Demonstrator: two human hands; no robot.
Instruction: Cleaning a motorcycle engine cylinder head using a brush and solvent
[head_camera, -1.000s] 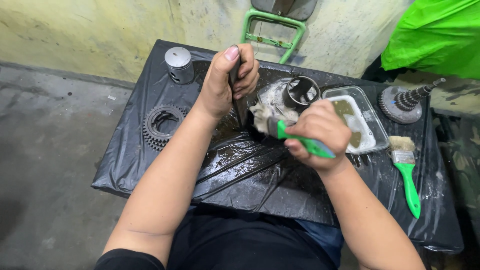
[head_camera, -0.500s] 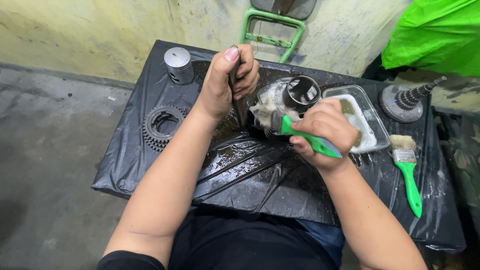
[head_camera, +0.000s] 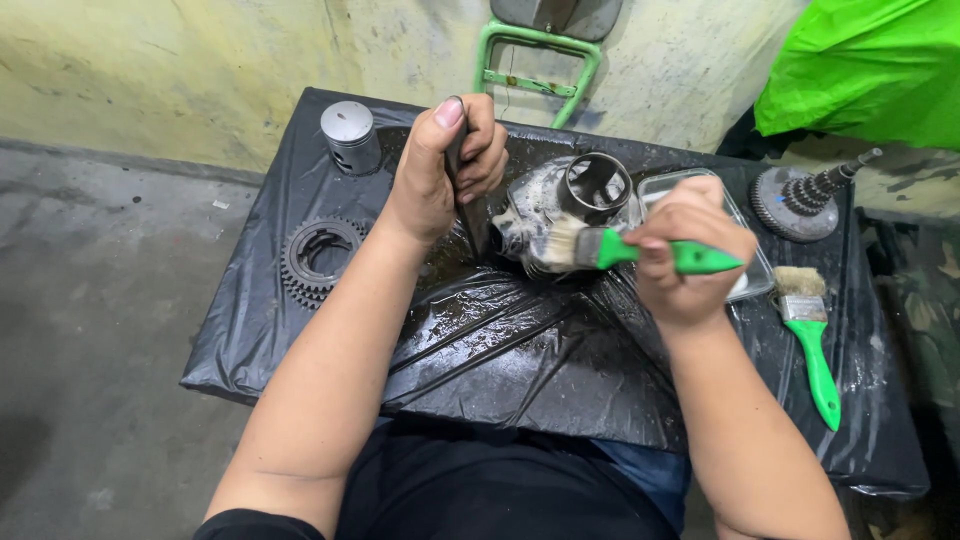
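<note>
Now gripping green-handled brush (head_camera: 640, 252) in right hand (head_camera: 690, 255), bristles leftward against engine cylinder (head_camera: 565, 205); left hand (head_camera: 445, 165) clenched, perhaps steadying it.

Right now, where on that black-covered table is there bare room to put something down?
The wet black plastic sheet in front, between the person's forearms, lies free, as does the strip between the gear ring and piston. It is crowded around the metal engine part, tray, spare brush and geared shaft.

Single head view, steep downward, close over table (head_camera: 300, 330).
</note>
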